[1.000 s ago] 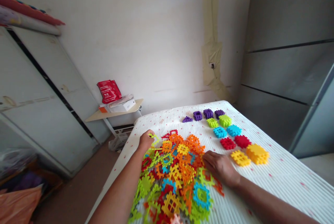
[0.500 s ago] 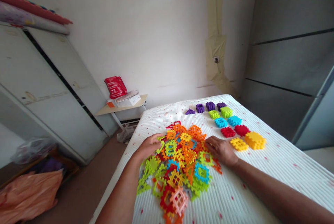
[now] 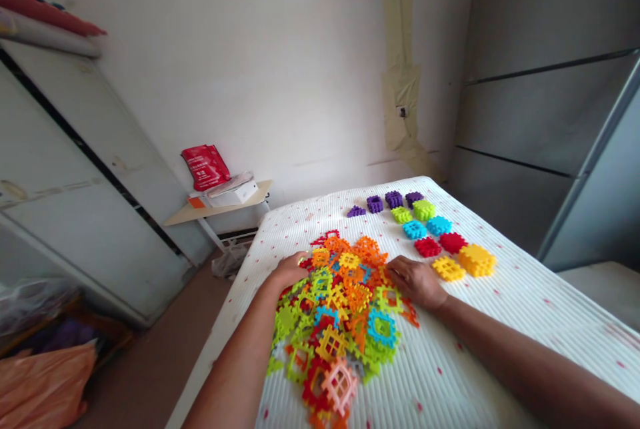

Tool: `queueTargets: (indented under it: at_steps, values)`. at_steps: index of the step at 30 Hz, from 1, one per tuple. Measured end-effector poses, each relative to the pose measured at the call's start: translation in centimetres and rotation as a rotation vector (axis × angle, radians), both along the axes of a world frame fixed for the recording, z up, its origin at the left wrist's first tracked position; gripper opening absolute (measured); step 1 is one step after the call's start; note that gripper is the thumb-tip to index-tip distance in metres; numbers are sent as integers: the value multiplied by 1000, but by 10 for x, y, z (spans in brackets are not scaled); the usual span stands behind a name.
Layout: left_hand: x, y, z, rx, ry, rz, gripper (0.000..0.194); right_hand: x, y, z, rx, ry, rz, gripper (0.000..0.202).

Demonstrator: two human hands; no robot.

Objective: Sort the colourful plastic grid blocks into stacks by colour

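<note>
A loose heap of notched plastic building tiles (image 3: 333,342) lies between my hands, in orange, green, yellow, red, blue and pink, several with window-like openings. My left hand (image 3: 291,270) is at the heap's far left edge, its fingers bent in against the pieces. What those fingertips hold, if anything, is hidden. On the heap's right side, my right hand (image 3: 419,282) rests with curled fingers against orange tiles (image 3: 383,276). Its fingertips are out of sight too. A pink window tile (image 3: 340,386) and a blue square frame tile (image 3: 381,328) lie on top, nearer me.
Colour-sorted stacks stand beyond my right hand: yellow (image 3: 477,260), red (image 3: 453,242), blue (image 3: 439,226), green (image 3: 424,209) and purple (image 3: 393,199). A small side table (image 3: 220,209) carries a red bag (image 3: 205,166). Grey cabinets (image 3: 520,109) flank the bed's right side.
The camera view has shifted slightly right. My left hand has moved a little, its fingers tucked further against the heap. My right hand keeps its place on the tiles.
</note>
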State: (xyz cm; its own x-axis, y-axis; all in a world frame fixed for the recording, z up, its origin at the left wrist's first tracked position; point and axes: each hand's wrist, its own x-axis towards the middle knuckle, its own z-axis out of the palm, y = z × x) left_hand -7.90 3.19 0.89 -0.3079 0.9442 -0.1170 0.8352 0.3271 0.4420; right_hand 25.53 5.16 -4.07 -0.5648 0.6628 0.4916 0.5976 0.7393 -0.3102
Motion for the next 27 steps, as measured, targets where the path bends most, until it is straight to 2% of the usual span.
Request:
queueTargets:
  at_steps: [5, 12, 17, 22, 27]
  values:
    - [8, 8, -9, -53, 126, 79, 65, 1, 2, 0, -15, 37, -9, 31]
    - [19, 8, -9, -18, 225, 42, 32, 7, -2, 1, -42, 95, 22, 24]
    - [20, -3, -2, 62, 230, -5, 26, 7, -12, -1, -47, 24, 163, 22]
    - [17, -21, 4, 267, 116, -68, 21, 1, -24, -1, -41, 52, 298, 20]
    - [16, -41, 5, 508, -125, -36, 19, -6, -35, 1, 13, 81, 414, 18]
